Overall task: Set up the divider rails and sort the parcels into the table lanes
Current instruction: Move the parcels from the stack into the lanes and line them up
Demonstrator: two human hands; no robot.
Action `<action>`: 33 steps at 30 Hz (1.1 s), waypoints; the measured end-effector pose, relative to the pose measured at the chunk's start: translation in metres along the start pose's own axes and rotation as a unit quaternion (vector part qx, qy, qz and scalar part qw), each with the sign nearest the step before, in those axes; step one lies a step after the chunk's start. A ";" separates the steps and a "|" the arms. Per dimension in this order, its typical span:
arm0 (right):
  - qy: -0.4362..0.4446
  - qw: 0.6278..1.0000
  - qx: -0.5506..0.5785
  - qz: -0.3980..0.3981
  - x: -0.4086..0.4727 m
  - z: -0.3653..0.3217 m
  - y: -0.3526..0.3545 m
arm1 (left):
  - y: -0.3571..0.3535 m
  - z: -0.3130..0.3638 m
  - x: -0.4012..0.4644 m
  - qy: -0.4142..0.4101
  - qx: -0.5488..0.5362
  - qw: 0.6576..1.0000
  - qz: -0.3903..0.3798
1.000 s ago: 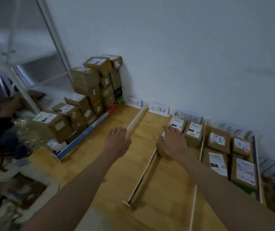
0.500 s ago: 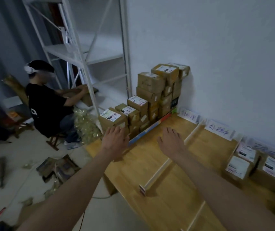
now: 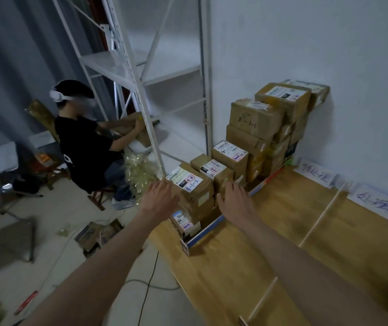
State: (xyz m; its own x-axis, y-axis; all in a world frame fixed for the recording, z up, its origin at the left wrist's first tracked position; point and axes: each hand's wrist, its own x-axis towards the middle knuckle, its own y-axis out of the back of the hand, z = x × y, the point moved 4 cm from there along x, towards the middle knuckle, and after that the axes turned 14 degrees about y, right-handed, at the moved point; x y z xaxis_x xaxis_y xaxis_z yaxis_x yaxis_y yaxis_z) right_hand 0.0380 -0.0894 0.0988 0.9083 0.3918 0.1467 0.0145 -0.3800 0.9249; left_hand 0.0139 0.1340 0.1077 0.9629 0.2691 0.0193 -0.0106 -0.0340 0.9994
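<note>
Left hand and right hand are held with fingers spread, flanking the near labelled brown cardboard parcel at the wooden table's left edge; contact is not discernible, its lower stack partly hidden.

Brown cardboard parcels with white labels are stacked in steps against the far wall, tallest at the back, at the bench's left edge. The nearest parcel, marked 4-1-3, tops a short pile. A blue-edged divider rail runs alongside; thin wooden rails lie further right
</note>
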 end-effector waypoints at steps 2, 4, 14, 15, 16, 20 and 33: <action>-0.001 1.000 0.018 0.001 0.016 -0.004 -0.010 | -0.003 -0.006 0.019 0.003 -0.002 1.000 0.005; -0.009 1.000 0.026 -0.004 0.033 -0.007 -0.018 | -0.006 -0.011 0.039 0.002 -0.010 1.000 0.001; -0.154 0.984 0.088 -0.021 0.083 -0.012 -0.068 | -0.042 -0.027 0.142 -0.005 -0.083 0.991 -0.109; -0.174 0.979 0.099 -0.018 0.085 -0.013 -0.072 | -0.047 -0.027 0.151 -0.002 -0.092 0.987 -0.131; -0.194 0.975 0.110 -0.018 0.086 -0.014 -0.076 | -0.052 -0.026 0.158 0.001 -0.104 0.983 -0.153; -0.265 0.950 0.168 0.009 0.091 -0.021 -0.086 | -0.067 -0.018 0.167 -0.013 -0.145 0.963 -0.227; -0.298 0.898 0.325 0.007 0.090 -0.030 -0.083 | -0.065 -0.040 0.187 -0.058 -0.258 0.938 -0.224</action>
State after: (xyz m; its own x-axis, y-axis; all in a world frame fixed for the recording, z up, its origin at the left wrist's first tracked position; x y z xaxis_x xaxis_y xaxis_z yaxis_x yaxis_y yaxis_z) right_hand 0.1059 0.0023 0.0453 0.9699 -0.0616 -0.2357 0.0657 -0.8655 0.4965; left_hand 0.1835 0.2253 0.0478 0.9244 0.0383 -0.3795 0.3017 0.5353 0.7889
